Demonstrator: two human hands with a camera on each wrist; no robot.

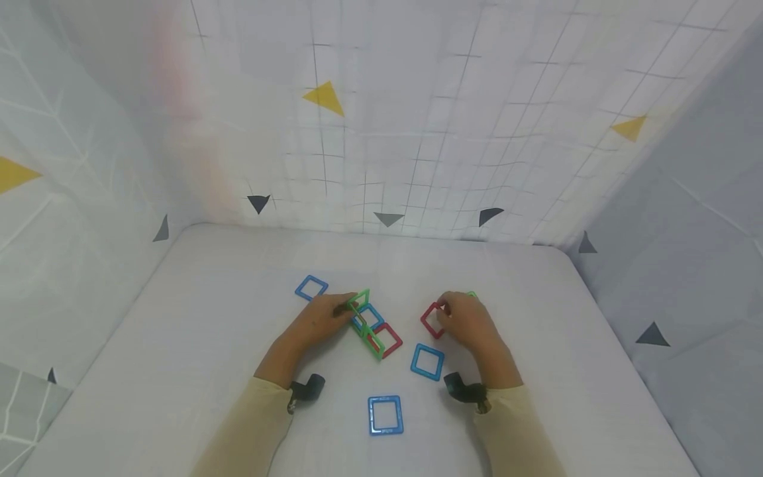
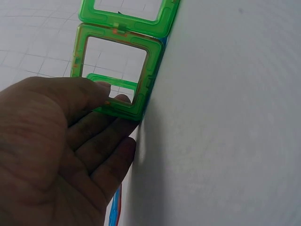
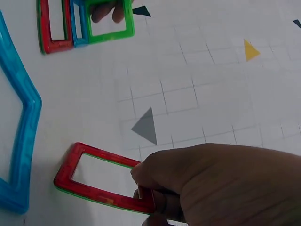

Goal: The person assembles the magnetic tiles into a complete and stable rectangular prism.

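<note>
My left hand pinches the edge of an upright green square magnetic tile between thumb and fingers. This tile stands in a row with another green tile. A flat blue tile and a flat red tile lie along the right side of the row. To the right, my right hand pinches one side of a red square tile, tilted in the right wrist view. Green edging shows along the underside of this red tile. A bit of green peeks out behind the right hand.
Loose blue square tiles lie around the hands: one beyond the left hand, one left of the right wrist, and one nearer the front. The white table meets a marked cloth backdrop at the back and sides.
</note>
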